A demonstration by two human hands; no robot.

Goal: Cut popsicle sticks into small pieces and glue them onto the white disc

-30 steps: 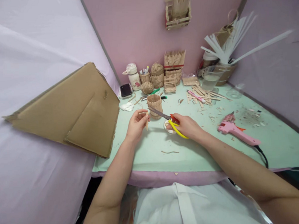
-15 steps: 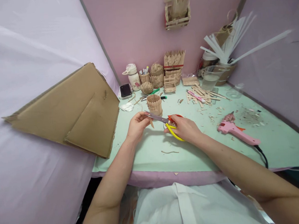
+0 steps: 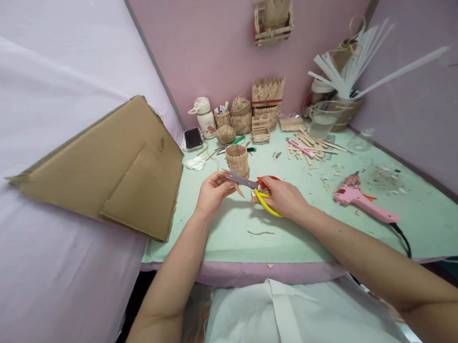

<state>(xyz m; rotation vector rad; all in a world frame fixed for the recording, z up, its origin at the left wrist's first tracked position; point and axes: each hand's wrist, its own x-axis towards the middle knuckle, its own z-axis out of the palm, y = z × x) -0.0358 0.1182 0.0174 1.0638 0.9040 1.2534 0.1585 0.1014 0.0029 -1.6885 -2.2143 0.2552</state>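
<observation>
My right hand (image 3: 282,195) is closed around the orange and yellow handles of a pair of scissors (image 3: 243,180), whose blades point left. Between the fingers of my left hand (image 3: 214,193) is a short piece of wooden craft stick (image 3: 239,191), its pointed end sticking out below the blades. The blade tips reach my left fingertips; whether they touch the stick I cannot tell. Just behind the blades stands a small round cup made of craft sticks (image 3: 237,160). A short bit of twine (image 3: 260,233) lies on the table in front of my hands.
A pink glue gun (image 3: 365,204) with a black cord lies at the right. Behind it are loose craft sticks (image 3: 320,145) with a pink cutter (image 3: 300,147). A large cardboard sheet (image 3: 125,166) leans at the left. Twine balls (image 3: 226,134) and a white bottle (image 3: 203,119) stand at the back.
The stick piece in my left hand has turned, its pointed end swinging to the right. The scissors and my right hand have hardly moved.
</observation>
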